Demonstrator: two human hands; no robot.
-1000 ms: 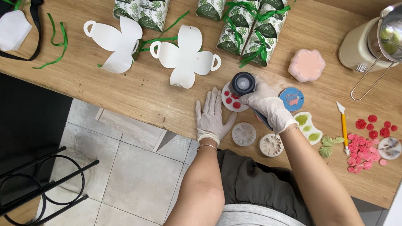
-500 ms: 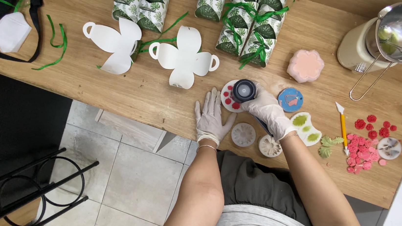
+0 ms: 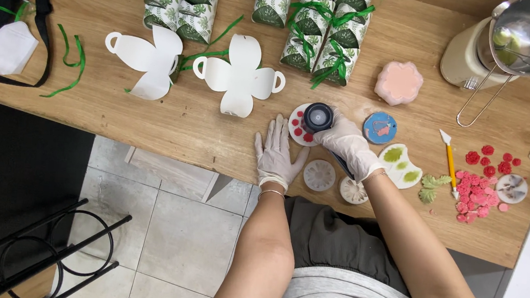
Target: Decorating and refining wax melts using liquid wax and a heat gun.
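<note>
My right hand (image 3: 348,144), in a white glove, grips a dark tool with a round nozzle (image 3: 318,116) and holds it over a white round disc with red bits (image 3: 297,127). My left hand (image 3: 277,155), also gloved, lies flat on the wooden table (image 3: 170,127) with fingers spread, just left of the disc. Two more white round discs (image 3: 319,175) lie near the table's front edge, below the right hand; one is partly hidden by the wrist.
A blue round disc (image 3: 380,128), a white piece with green spots (image 3: 400,166), a pink flower-shaped block (image 3: 398,83), red flower bits (image 3: 482,183), a yellow knife (image 3: 450,165), flat white box cut-outs (image 3: 239,75), leaf-printed boxes with green ribbon (image 3: 321,38), a metal pitcher (image 3: 527,38), a face mask (image 3: 10,47).
My right hand has carried the dark tool to the left, from between the discs to over the white disc with red bits. The left hand has stayed flat.
</note>
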